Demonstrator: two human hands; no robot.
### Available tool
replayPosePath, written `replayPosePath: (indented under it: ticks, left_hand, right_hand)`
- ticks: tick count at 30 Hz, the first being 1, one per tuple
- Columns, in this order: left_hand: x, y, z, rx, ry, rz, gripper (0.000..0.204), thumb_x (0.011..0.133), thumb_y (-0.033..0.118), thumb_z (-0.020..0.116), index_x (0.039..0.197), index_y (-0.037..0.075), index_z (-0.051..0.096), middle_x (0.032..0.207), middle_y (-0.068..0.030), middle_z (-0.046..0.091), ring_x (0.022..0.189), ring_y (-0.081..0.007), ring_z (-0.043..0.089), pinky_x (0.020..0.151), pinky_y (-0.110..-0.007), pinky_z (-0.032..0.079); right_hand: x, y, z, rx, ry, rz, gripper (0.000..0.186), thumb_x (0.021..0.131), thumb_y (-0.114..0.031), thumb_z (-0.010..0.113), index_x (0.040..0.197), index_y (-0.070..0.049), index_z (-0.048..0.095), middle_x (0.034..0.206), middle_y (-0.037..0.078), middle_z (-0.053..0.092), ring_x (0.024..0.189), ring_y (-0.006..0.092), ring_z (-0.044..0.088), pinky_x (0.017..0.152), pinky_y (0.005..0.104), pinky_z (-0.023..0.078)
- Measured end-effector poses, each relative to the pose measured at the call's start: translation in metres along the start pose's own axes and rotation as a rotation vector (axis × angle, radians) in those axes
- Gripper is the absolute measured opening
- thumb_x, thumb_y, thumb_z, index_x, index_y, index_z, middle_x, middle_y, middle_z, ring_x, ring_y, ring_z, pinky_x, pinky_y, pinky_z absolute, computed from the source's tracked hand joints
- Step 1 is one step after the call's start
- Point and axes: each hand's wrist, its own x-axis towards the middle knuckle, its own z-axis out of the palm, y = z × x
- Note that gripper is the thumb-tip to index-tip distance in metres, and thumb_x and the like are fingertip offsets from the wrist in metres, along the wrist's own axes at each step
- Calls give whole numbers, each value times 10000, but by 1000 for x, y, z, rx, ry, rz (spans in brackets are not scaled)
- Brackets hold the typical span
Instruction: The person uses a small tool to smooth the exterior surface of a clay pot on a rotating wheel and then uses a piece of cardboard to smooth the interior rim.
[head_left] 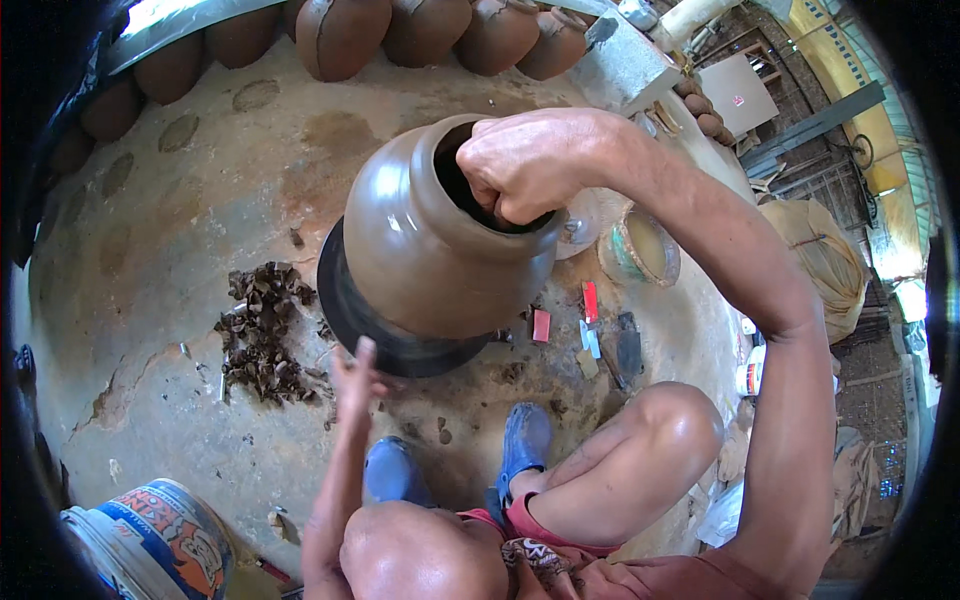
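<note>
A large, round clay pot [440, 265] with a smooth, wet-looking brown surface stands on a dark round wheel [345, 320]. My right hand [535, 165] reaches over the pot's wide mouth, with its fingers curled down inside the rim. Whatever that hand holds, if anything, is hidden by the fist and the dark opening. Low beside the wheel's near edge is my left hand [358, 382], its fingers apart and nothing in them. A heap of dark clay scraps [262, 335] lies on the floor left of the wheel.
Right of the pot are a basin of cloudy water [645, 245], a red block [541, 325] and a dark oval tool [628, 350]. A white-and-blue bucket [155, 540] stands near left. Several finished pots [340, 35] line the far wall. My blue clogs [527, 440] are close to the wheel.
</note>
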Motion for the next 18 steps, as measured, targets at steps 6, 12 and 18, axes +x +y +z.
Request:
replayPosePath:
  ticks: [6, 12, 18]
  left_hand:
    - [54, -15, -13, 41, 137, 315, 765, 965, 582, 639, 1432, 4, 454, 1244, -165, 638, 866, -203, 660, 651, -298, 520]
    - [19, -4, -5, -172, 52, -23, 744, 957, 602, 636, 1441, 80, 422, 1000, -66, 647, 682, -129, 624, 513, -270, 486]
    - [38, -13, 15, -26, 238, 295, 676, 1055, 588, 454, 1151, -57, 632, 1085, -127, 701, 981, -221, 615, 883, -357, 484]
  right_hand:
    - [12, 1, -1, -58, 14, -36, 128, 645, -51, 608, 665, 68, 652, 640, 255, 612, 590, 383, 613, 583, 465, 503]
    - [12, 4, 1, -127, -53, -49, 122, 659, -47, 629, 673, 72, 652, 684, 260, 647, 671, 390, 673, 627, 458, 542]
    - [22, -3, 0, -192, -131, -10, 133, 694, -54, 655, 762, 54, 691, 761, 239, 700, 737, 385, 700, 667, 444, 570]
